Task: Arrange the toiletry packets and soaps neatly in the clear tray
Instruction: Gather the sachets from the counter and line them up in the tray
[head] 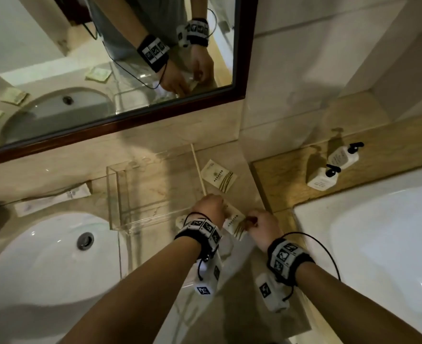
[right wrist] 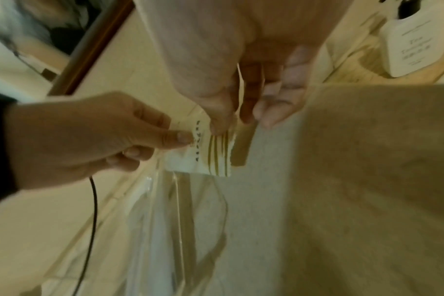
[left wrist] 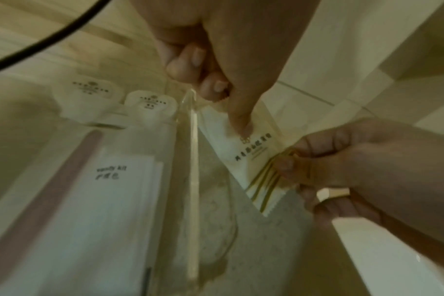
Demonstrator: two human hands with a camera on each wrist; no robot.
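Bathroom walls, a big mirror (head: 110,58) and a stone counter (head: 229,281) fill the view, with a white sink (head: 31,264) on one side and a white tub (head: 378,244) on the other. On the counter sits the clear tray (head: 153,220), and from the head view it looks bare inside. Both hands are at its near right corner. The left hand (head: 208,207) pinches one end of a cream packet (head: 234,220) with gold stripes, and the right hand (head: 263,225) pinches the striped end, so both hands are closed on it. The packet is held just outside the tray wall. I think the step now is getting this packet straight, and next it needs to go up over the wall and lie flat inside. A second packet (head: 220,176) lies on the counter past the tray. Its dark letters are too blurry to read for sure. The left wrist view shows a long packet (left wrist: 109,190) that says "vanity kit", and two small round soaps (left wrist: 150,105) with tiny print I cannot read. Two white pump bottles (head: 334,167) stand by the tub.
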